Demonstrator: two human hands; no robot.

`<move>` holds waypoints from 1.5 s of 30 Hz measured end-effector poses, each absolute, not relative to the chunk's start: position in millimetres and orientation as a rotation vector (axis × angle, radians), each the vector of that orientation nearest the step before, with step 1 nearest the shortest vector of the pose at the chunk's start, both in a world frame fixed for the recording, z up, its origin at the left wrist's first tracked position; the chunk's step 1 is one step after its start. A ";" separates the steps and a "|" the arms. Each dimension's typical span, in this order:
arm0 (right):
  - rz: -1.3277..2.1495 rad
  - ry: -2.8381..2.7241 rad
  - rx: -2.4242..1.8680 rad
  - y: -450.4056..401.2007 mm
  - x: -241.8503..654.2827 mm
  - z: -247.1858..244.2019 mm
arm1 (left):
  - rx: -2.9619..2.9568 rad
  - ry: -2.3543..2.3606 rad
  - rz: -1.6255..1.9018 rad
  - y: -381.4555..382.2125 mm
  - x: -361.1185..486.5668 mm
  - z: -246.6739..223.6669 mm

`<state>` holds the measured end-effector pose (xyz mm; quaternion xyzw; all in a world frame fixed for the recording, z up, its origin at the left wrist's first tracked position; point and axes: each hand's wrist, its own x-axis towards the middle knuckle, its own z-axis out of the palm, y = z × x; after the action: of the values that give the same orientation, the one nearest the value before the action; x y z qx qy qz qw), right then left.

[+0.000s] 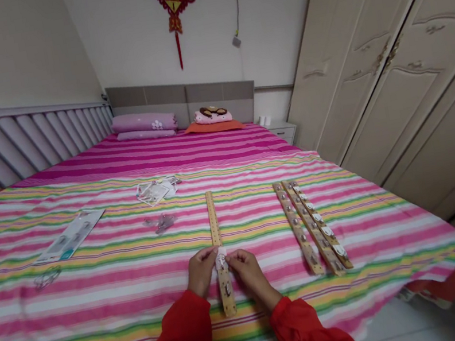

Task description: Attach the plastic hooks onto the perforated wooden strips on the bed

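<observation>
A long, narrow wooden strip (213, 219) with rows of small holes lies lengthwise on the striped bedspread. On its near part sits a small pale card with a shiny metal piece (221, 260), too small to name exactly. My left hand (201, 269) pinches this card's left edge, its fingertips on the strip. From the other side my right hand (248, 272) pinches the right edge between thumb and finger. Closer to me, another small metal piece (227, 288) rests on the strip near its end. Both forearms are in red sleeves.
To the right lie wooden strips carrying rows of small metal pieces (294, 220). On the left are a long clear packet (73, 236), a clump of thin rings (47, 277), small clear bags (164, 222) and white cards (155, 192). Folded bedding (144, 123) rests by the headboard.
</observation>
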<state>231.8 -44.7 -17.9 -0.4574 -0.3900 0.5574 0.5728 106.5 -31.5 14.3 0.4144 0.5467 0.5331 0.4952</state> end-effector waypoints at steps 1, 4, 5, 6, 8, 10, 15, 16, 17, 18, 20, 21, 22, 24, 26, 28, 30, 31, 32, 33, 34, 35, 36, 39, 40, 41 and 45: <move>1.295 -0.919 -1.075 -42.9 231.6 -19.5 | 1.005 1.336 1.289 -29.8 106.0 12.6; 1.280 -0.948 -1.089 -39.0 231.3 -23.5 | 1.021 1.362 1.273 -25.9 104.6 7.5; 1.279 -0.959 -1.092 -38.3 231.3 -24.6 | 1.032 1.369 1.265 -25.1 104.4 5.9; 1.279 -0.966 -1.092 -37.9 231.3 -25.7 | 1.042 1.373 1.257 -24.6 104.2 4.6; 1.281 -0.967 -1.091 -37.6 231.3 -28.0 | 1.053 1.380 1.244 -24.4 104.2 2.8; 1.285 -0.959 -1.093 -37.5 231.1 -30.3 | 1.053 1.385 1.238 -24.8 104.7 2.1; 1.287 -0.951 -1.089 -37.4 230.5 -35.4 | 1.017 1.388 1.228 -24.9 105.5 0.4; 1.281 -0.951 -1.088 -37.5 230.4 -36.3 | 1.011 1.392 1.230 -24.4 105.4 -0.7; 1.273 -0.954 -1.088 -37.6 230.4 -37.2 | 1.009 1.396 1.236 -23.8 105.2 -1.9; 1.264 -0.958 -1.089 -37.7 230.3 -38.1 | 1.011 1.400 1.245 -23.1 105.0 -3.2; 1.244 -0.971 -1.095 -38.1 230.4 -39.6 | 1.020 1.404 1.275 -21.8 104.8 -5.7; 1.234 -0.980 -1.099 -38.3 230.6 -40.0 | 1.024 1.404 1.290 -21.3 104.8 -6.7; 1.224 -0.990 -1.102 -38.5 230.7 -40.3 | 1.024 1.404 1.304 -20.9 104.9 -7.5; 1.208 -1.006 -1.109 -38.9 231.0 -40.0 | 1.018 1.404 1.316 -20.6 105.1 -8.4; 1.199 -1.013 -1.113 -39.7 231.1 -38.5 | 1.010 1.402 1.302 -20.8 105.3 -8.5; 1.197 -1.013 -1.114 -40.6 231.2 -36.4 | 1.012 1.400 1.285 -21.3 105.3 -8.0; 1.194 -1.018 -1.121 -41.4 231.2 -34.2 | 1.018 1.395 1.274 -21.7 105.2 -7.5; 1.191 -1.022 -1.126 -41.7 231.1 -33.4 | 1.021 1.392 1.272 -21.8 105.2 -7.2; 1.191 -1.023 -1.131 -41.8 231.1 -32.8 | 1.021 1.387 1.270 -21.9 105.2 -7.0; 1.194 -1.023 -1.134 -41.9 231.0 -32.5 | 1.020 1.382 1.269 -22.0 105.2 -6.8; 1.196 -1.020 -1.137 -42.0 231.0 -32.4 | 1.018 1.378 1.268 -22.2 105.2 -6.7; 1.197 -1.017 -1.138 -41.9 231.0 -32.4 | 1.019 1.375 1.268 -22.4 105.3 -6.7; 1.198 -1.014 -1.138 -41.9 231.0 -32.5 | 1.019 1.374 1.268 -22.7 105.3 -6.8; 1.202 -1.010 -1.137 -42.2 231.3 -33.0 | 1.022 1.375 1.272 -23.5 105.3 -8.1; 1.203 -1.009 -1.134 -42.3 231.4 -33.2 | 1.020 1.376 1.279 -23.7 105.4 -8.8; 1.203 -1.008 -1.130 -42.4 231.5 -33.3 | 1.014 1.380 1.286 -23.7 105.5 -9.6; 1.189 -1.016 -1.120 -42.6 231.7 -34.4 | 0.990 1.398 1.327 -23.3 106.7 -12.4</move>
<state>231.7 -42.6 -34.4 -0.4774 -0.4333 0.5070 0.5721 106.7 -23.3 -12.4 0.4036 0.5702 0.5411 0.4683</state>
